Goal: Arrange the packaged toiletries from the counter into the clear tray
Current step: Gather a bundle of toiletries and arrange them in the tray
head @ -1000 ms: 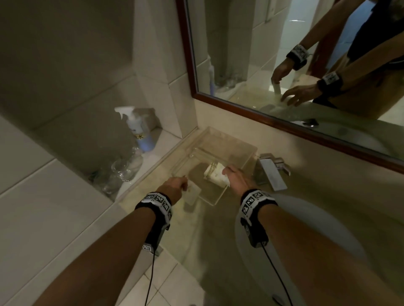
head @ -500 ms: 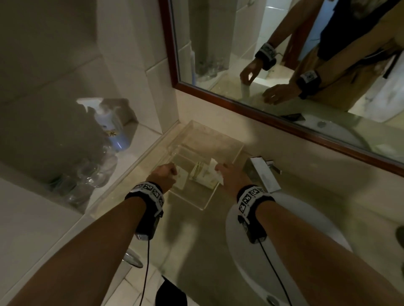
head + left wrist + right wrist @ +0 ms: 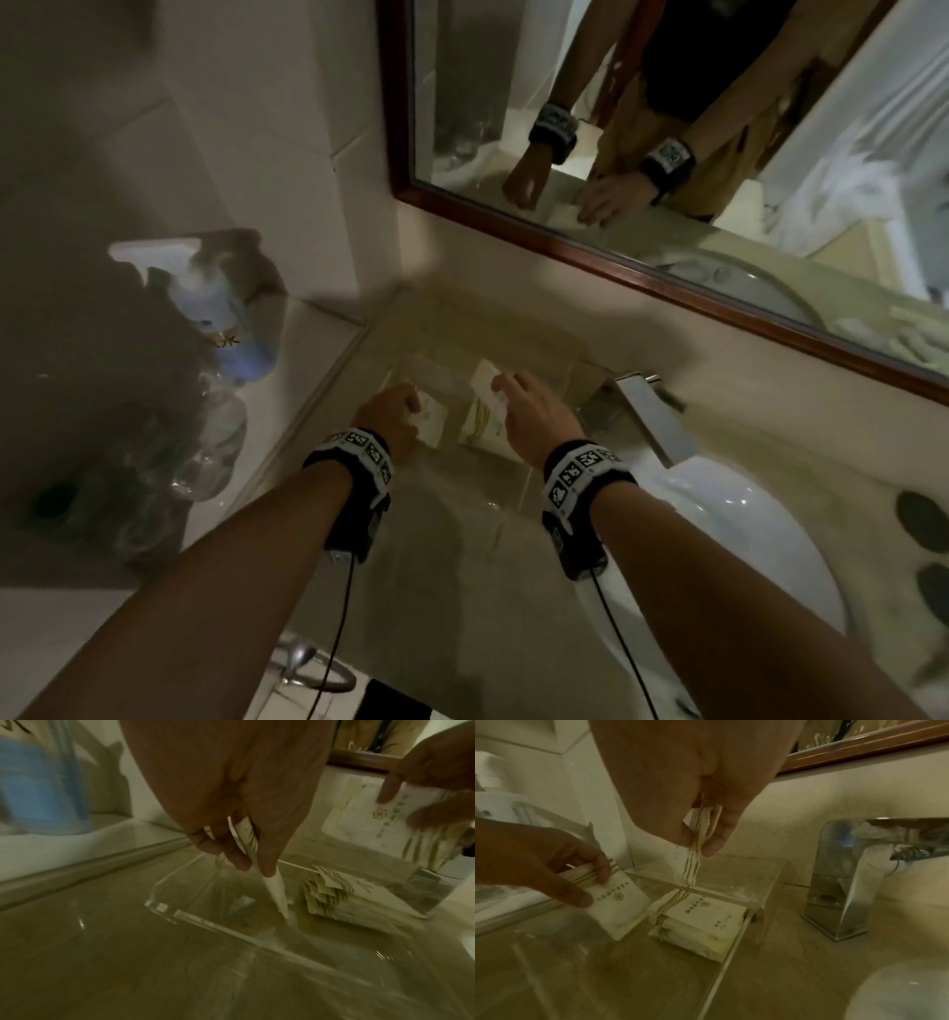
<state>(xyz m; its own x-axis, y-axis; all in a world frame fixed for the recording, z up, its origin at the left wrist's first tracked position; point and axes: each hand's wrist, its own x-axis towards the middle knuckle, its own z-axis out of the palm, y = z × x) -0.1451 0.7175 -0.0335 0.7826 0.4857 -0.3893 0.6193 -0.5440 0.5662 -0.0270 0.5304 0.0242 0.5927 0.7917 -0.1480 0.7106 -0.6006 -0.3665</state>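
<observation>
The clear tray point(image 3: 518, 459) stands on the counter by the wall, with a small stack of white gold-striped packets point(image 3: 480, 429) in its right part. My left hand point(image 3: 393, 413) pinches one such packet point(image 3: 273, 889) by its striped end, and the packet's lower corner reaches down into the tray's left part point(image 3: 231, 929). My right hand point(image 3: 529, 411) pinches another striped packet point(image 3: 691, 866) above the stack point(image 3: 700, 921). The right wrist view shows the left hand's packet point(image 3: 618, 906) tilted inside the tray wall point(image 3: 731, 943).
A chrome faucet point(image 3: 649, 413) stands just right of the tray, beside the white basin point(image 3: 729, 519). On the ledge to the left stand a blue pump bottle point(image 3: 221, 308) and glasses point(image 3: 215, 447). A framed mirror point(image 3: 667, 128) hangs behind the counter.
My right hand left packets as a stack in the tray and now holds one above it. My left hand carried its packet from the tray's front edge into the left part.
</observation>
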